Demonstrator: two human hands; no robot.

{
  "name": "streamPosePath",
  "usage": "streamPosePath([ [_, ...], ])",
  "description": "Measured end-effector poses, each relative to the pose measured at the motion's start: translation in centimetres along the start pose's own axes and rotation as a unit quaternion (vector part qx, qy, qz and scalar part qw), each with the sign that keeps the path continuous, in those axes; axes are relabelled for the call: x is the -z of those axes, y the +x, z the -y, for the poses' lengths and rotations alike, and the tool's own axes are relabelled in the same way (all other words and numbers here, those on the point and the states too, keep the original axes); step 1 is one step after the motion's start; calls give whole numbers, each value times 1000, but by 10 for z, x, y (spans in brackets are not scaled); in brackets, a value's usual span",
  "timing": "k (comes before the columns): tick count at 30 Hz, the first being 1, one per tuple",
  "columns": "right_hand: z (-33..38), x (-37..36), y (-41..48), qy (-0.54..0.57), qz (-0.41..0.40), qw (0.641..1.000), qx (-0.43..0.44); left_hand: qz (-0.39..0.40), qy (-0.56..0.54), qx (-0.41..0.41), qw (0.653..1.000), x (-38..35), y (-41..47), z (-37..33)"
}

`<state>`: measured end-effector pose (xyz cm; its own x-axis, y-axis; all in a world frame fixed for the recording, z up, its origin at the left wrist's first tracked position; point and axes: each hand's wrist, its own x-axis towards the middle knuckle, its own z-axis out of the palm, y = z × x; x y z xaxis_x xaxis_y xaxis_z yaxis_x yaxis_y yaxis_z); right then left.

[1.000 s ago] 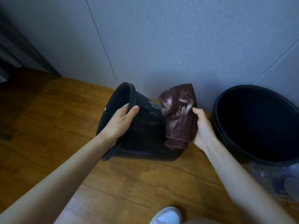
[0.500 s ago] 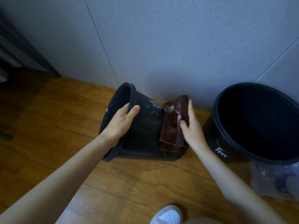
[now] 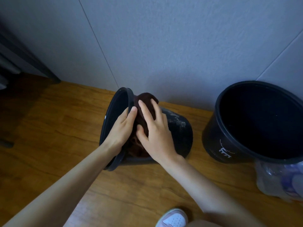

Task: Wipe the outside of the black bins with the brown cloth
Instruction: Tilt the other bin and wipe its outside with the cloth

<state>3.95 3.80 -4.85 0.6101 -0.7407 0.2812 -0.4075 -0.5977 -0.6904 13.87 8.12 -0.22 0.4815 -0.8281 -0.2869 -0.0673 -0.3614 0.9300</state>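
While the round black plastic bin (image 3: 178, 135) is lying tipped on its side on the wooden floor (image 3: 57, 128), mouth facing left, the left hand (image 3: 121, 128) is gripping its rim, thumb curled over the outer lip and fingers hidden inside. Just right of that rim, the soft dark brown cloth (image 3: 147, 97) is lying bunched over the bin's upper wall. The right hand (image 3: 157, 133) is pressing it there with straight, spread fingers, pinching nothing.

The bin is looking light and stiff, and probably apt to roll under a hard push, so the rim is seeming the sound place to hold. The limp cloth is likely needing a broad, flat palm. Pale smears are showing towards the bin's base. Well right of it, a second black plastic bin (image 3: 211, 141) is standing upright, untouched.
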Motion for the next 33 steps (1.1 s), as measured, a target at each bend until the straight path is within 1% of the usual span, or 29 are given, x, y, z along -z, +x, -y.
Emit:
streamPosePath([
  [2, -20, 1, -3, -65, 19, 998, -16, -10, -4, 2, 1000, 4, 0, 1],
  [4, -54, 6, -7, -116, 53, 986, -104, -25, -7, 11, 1000, 9, -1, 3],
  [7, -107, 23, -12, -136, 111, 948, -267, -20, 13, -9, 1000, 9, -2, 6],
  [9, -122, 30, -14, -132, 129, 929, -321, -5, 25, -24, 999, 5, -3, 7],
  [10, -122, 31, -14, -129, 127, 928, -326, -2, 28, -28, 999, 4, -3, 7],
  [12, -108, 28, -9, -125, 104, 941, -296, -4, 33, -31, 999, 5, -3, 8],
  [14, -83, 23, 1, -109, 72, 963, -234, -2, 36, -30, 999, 6, -3, 8],
  [17, -32, 15, 13, -40, 43, 990, -127, 2, 44, -27, 999, 6, -4, 10],
  [19, -9, 8, 16, 3, 33, 998, -53, 8, 56, -39, 998, 6, -5, 10],
  [21, -8, 3, 14, 2, 38, 999, -18, 6, 57, -32, 998, 9, -5, 12],
  [23, -27, 3, 11, -33, 47, 998, -34, -5, 47, -15, 999, 16, -4, 14],
  [25, -57, 7, 3, -90, 65, 988, -107, -18, 33, 0, 999, 21, -7, 17],
  [27, -89, 15, -6, -131, 93, 967, -197, -18, 35, -8, 999, 23, -9, 18],
  [30, -113, 28, -8, -146, 121, 938, -290, 13, 54, -33, 998, 19, -8, 18],
  [32, -106, 29, -5, -131, 113, 934, -312, 22, 68, -45, 996, 15, -6, 17],
  [33, -97, 28, -2, -118, 103, 940, -304, 23, 75, -52, 996, 13, -5, 16],
])
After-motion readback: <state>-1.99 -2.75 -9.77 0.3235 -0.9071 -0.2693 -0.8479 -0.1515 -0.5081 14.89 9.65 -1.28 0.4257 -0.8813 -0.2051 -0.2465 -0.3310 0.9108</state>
